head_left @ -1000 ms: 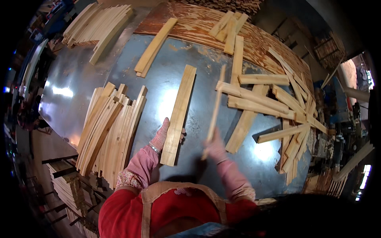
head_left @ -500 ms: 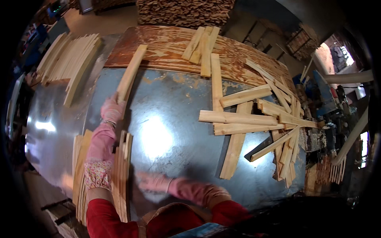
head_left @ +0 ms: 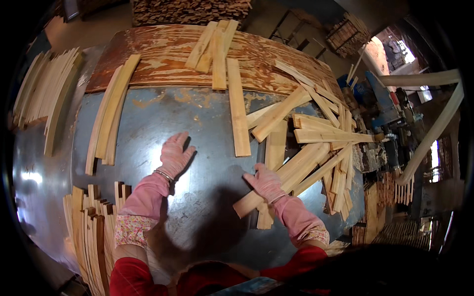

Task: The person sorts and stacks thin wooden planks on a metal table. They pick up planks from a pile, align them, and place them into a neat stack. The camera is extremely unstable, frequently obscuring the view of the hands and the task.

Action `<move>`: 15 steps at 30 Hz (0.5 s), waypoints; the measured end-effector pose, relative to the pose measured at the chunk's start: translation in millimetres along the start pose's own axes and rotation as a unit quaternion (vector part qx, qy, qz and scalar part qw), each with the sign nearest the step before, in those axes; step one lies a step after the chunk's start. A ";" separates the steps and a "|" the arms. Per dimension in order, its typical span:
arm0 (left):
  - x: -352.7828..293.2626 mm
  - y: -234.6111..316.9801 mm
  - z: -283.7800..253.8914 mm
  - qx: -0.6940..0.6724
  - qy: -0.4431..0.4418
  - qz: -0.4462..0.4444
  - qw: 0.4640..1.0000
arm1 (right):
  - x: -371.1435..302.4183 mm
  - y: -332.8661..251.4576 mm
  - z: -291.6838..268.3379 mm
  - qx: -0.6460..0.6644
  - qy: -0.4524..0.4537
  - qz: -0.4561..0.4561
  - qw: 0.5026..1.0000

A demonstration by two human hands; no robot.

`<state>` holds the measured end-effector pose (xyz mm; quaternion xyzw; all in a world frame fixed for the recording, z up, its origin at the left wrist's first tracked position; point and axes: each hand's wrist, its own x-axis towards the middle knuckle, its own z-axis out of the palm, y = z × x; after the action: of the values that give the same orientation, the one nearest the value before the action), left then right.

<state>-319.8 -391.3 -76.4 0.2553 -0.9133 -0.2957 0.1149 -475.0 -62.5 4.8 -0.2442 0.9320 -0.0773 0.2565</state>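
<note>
My left hand (head_left: 176, 154), in a pink-and-white glove, is over the grey metal tabletop (head_left: 207, 118) with its fingers stretched and nothing in them. To the right, my right hand (head_left: 266, 183), gloved alike, lies across a slanting wooden board (head_left: 301, 166). Its thumb stands apart from its fingers, which reach past the board's far edge. Whether the fingertips press on it is hidden. Another board (head_left: 239, 108) lies lengthwise beyond this hand. Left of my left hand, several boards (head_left: 112, 113) lie side by side.
A jumbled pile of boards (head_left: 335, 135) covers the table's right side. Several upright-edged strips (head_left: 91, 232) are grouped near my left forearm, and pale strips (head_left: 47, 91) at far left. More boards (head_left: 217, 52) rest on worn plywood (head_left: 163, 49). Machinery with a hose (head_left: 429, 138) stands right.
My left hand has let go of the board at the left and come back toward the middle. My right hand has moved right onto the boards, some lying differently now. The view has shifted.
</note>
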 end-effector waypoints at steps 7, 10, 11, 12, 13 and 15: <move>39.8 155.6 94.9 0.054 -0.081 0.007 0.995 | 151.4 21.6 -18.3 0.597 0.124 0.221 0.761; 49.0 194.5 128.5 0.058 -0.140 -0.015 0.988 | 198.2 18.2 5.8 0.333 0.209 0.209 0.895; 53.3 186.5 138.8 0.043 -0.137 -0.033 0.989 | 207.4 0.2 13.3 0.360 0.198 0.195 0.890; 55.7 180.7 148.9 0.027 -0.134 -0.051 0.989 | 207.8 -6.2 14.6 0.381 0.222 0.157 0.884; 50.9 172.8 144.4 0.036 -0.143 -0.088 0.985 | 205.7 -16.0 24.2 0.405 0.235 0.122 0.875; 44.8 151.0 128.7 -0.006 -0.119 -0.102 0.988 | 183.6 -28.2 46.6 0.435 0.329 0.004 0.838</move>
<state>-464.2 -248.4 -86.1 0.3099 -0.8878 -0.3394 -0.0240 -576.8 -178.8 -108.4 -0.0639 0.8328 -0.5496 0.0155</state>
